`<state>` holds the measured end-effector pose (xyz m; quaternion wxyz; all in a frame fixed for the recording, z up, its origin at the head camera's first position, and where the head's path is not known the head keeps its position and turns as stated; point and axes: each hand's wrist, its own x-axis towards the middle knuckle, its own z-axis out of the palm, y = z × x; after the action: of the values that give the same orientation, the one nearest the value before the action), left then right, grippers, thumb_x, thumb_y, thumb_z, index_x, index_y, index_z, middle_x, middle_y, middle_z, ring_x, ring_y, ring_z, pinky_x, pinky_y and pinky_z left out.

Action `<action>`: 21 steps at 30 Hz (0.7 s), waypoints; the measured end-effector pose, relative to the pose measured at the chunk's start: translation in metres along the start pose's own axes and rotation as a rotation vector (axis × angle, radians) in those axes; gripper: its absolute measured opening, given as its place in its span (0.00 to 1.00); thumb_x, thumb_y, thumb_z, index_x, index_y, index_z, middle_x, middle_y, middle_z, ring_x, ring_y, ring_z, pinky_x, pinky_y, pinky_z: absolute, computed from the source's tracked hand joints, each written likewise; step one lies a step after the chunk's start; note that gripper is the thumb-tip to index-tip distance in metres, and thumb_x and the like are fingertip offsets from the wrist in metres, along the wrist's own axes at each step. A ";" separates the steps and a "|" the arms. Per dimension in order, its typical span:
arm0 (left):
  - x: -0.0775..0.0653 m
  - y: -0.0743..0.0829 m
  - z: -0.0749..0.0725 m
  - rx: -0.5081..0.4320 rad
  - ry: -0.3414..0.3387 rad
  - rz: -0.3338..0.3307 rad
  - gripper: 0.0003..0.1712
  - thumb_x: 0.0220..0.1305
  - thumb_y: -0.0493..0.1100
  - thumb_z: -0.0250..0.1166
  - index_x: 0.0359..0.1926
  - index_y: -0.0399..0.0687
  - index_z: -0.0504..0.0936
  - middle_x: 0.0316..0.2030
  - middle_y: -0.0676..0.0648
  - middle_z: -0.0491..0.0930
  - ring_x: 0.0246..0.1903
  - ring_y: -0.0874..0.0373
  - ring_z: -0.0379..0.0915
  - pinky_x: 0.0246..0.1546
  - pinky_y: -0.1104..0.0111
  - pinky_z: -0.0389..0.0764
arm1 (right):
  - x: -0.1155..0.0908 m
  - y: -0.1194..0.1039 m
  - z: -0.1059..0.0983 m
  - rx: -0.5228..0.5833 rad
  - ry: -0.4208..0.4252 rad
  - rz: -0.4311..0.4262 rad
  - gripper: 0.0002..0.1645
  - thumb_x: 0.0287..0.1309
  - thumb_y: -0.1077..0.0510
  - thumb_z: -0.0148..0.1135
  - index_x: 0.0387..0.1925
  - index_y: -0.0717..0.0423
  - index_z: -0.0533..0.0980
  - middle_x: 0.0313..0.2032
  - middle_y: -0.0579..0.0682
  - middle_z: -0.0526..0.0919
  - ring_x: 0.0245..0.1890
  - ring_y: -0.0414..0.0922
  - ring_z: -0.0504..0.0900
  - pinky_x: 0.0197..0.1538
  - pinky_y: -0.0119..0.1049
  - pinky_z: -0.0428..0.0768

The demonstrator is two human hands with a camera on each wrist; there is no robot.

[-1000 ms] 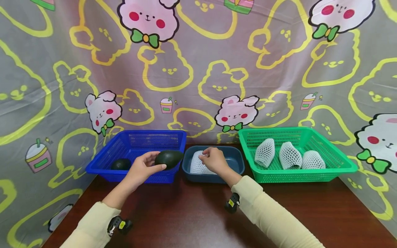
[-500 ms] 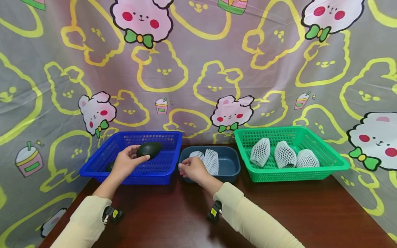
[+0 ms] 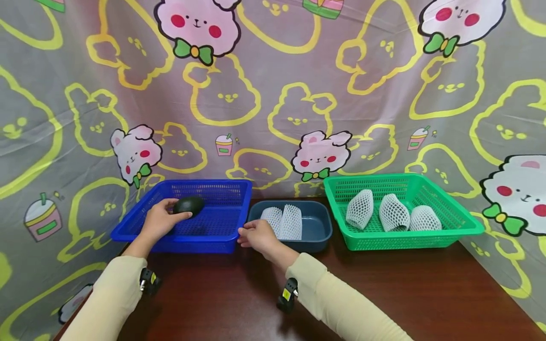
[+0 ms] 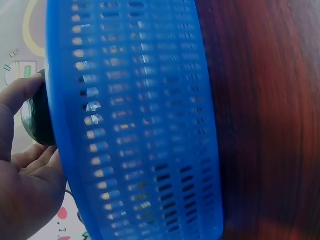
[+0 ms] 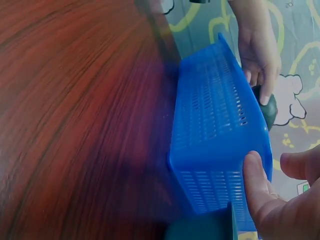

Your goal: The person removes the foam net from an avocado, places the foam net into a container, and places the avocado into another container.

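My left hand (image 3: 159, 219) grips a dark green avocado (image 3: 189, 205) between thumb and fingers, inside the blue basket (image 3: 245, 208). In the left wrist view, the basket's slotted wall covers part of the avocado. The second avocado in this basket is hidden behind my left hand. My right hand (image 3: 259, 238) is at the basket's front right corner with its fingers loosely bent; in the right wrist view thumb and forefinger lie either side of the rim. Just behind that hand, two white foam net sleeves (image 3: 292, 222) lean in the dark blue tray (image 3: 317, 245).
To the right stands a green basket (image 3: 401, 242) holding several white foam net pieces (image 3: 394, 213). The brown table (image 3: 239, 293) spreads in front of the containers. A patterned curtain (image 3: 264, 109) hangs close behind them.
My left hand has carried the avocado left and down into the blue basket. My right hand has moved left from the sleeves in the tray to the blue basket's corner.
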<state>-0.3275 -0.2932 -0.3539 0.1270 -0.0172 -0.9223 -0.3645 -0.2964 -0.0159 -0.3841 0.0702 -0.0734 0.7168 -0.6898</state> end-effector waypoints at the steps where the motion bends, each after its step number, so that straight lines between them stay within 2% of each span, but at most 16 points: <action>1: 0.001 -0.001 0.000 0.014 -0.002 0.001 0.44 0.56 0.54 0.72 0.62 0.28 0.67 0.57 0.26 0.70 0.55 0.32 0.69 0.49 0.45 0.73 | 0.000 0.000 0.000 0.012 0.002 0.007 0.18 0.64 0.68 0.58 0.50 0.80 0.71 0.35 0.63 0.83 0.32 0.55 0.86 0.35 0.40 0.84; 5: 0.003 -0.006 -0.001 0.071 -0.024 0.010 0.42 0.55 0.52 0.73 0.60 0.26 0.69 0.53 0.25 0.72 0.52 0.32 0.70 0.47 0.45 0.73 | 0.001 0.001 0.001 0.036 0.009 0.025 0.18 0.64 0.69 0.58 0.51 0.80 0.70 0.34 0.61 0.83 0.30 0.51 0.86 0.35 0.39 0.84; 10: 0.005 -0.014 0.000 0.155 -0.083 0.028 0.41 0.55 0.50 0.72 0.58 0.23 0.69 0.52 0.23 0.72 0.51 0.30 0.70 0.47 0.44 0.73 | 0.003 0.004 0.002 0.083 0.003 0.033 0.18 0.63 0.70 0.57 0.51 0.81 0.69 0.33 0.61 0.82 0.27 0.46 0.84 0.35 0.38 0.84; 16: 0.007 -0.020 -0.001 0.245 -0.180 0.021 0.41 0.53 0.49 0.73 0.57 0.21 0.69 0.52 0.22 0.71 0.50 0.28 0.69 0.46 0.43 0.73 | 0.005 0.006 0.003 0.136 -0.008 0.056 0.18 0.61 0.74 0.56 0.52 0.80 0.69 0.33 0.61 0.82 0.27 0.45 0.82 0.36 0.38 0.84; 21: 0.011 -0.023 -0.001 0.302 -0.233 0.009 0.41 0.50 0.48 0.75 0.55 0.20 0.71 0.51 0.22 0.73 0.49 0.29 0.71 0.45 0.44 0.74 | 0.007 0.005 0.003 0.140 -0.010 0.068 0.20 0.60 0.74 0.57 0.53 0.80 0.68 0.33 0.60 0.82 0.26 0.44 0.82 0.37 0.38 0.84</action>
<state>-0.3414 -0.3114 -0.3661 0.0222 -0.0439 -0.9749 -0.2171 -0.3023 -0.0199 -0.3892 0.1022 -0.0476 0.6684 -0.7352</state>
